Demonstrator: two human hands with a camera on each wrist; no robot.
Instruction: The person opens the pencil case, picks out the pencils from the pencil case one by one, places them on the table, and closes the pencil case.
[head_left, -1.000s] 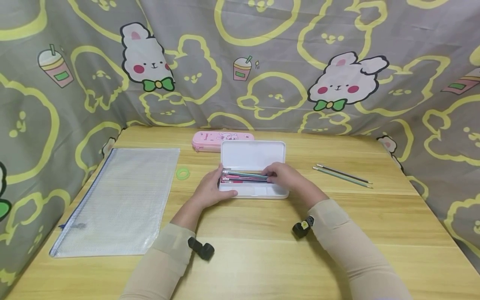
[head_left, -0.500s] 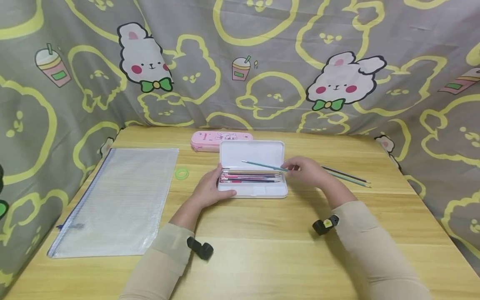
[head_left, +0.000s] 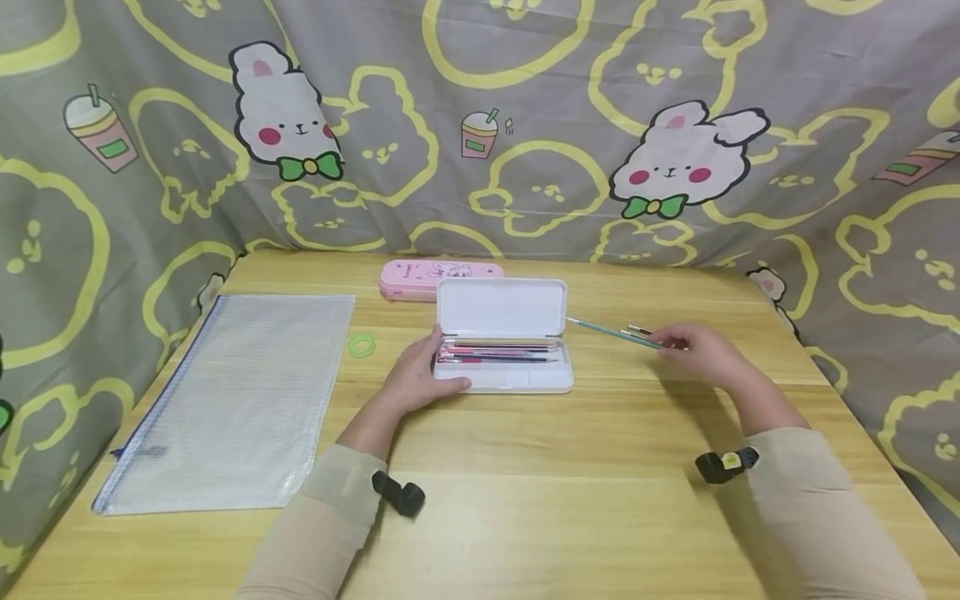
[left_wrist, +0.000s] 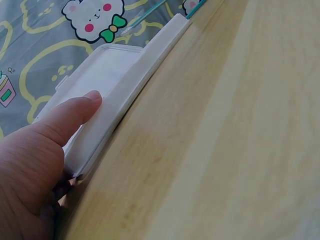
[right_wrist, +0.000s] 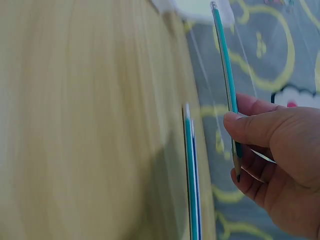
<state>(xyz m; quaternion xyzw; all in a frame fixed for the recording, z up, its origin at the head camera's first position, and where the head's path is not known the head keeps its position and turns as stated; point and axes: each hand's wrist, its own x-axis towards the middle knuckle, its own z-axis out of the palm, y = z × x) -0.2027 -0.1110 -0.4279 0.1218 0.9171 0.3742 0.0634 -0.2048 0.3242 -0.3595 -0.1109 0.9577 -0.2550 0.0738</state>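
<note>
A white pencil case (head_left: 501, 307) lies with its lid raised, and several pencils (head_left: 498, 352) rest in its rear compartment. My left hand (head_left: 408, 379) grips the case's left end, the thumb (left_wrist: 75, 117) over its front edge. To the right of the case, my right hand (head_left: 703, 358) pinches a teal pencil (right_wrist: 227, 65) near its sharpened end; the eraser end points back toward the case. In the right wrist view, a teal pencil (right_wrist: 190, 165) and a dark blue one (right_wrist: 195, 175) lie side by side on the table below it. In the head view, my right hand mostly hides that pair.
A pink pencil case (head_left: 408, 282) stands behind the white one. On the left lies a clear mesh zip pouch (head_left: 225, 400) with a blue zip edge. A light green ring (head_left: 362, 346) sits between pouch and case. A patterned curtain (head_left: 547, 200) hangs behind the table.
My right hand has drawn the teal pencil out of the white case and carried it right, over the pair of pencils on the table. The left hand stays on the case.
</note>
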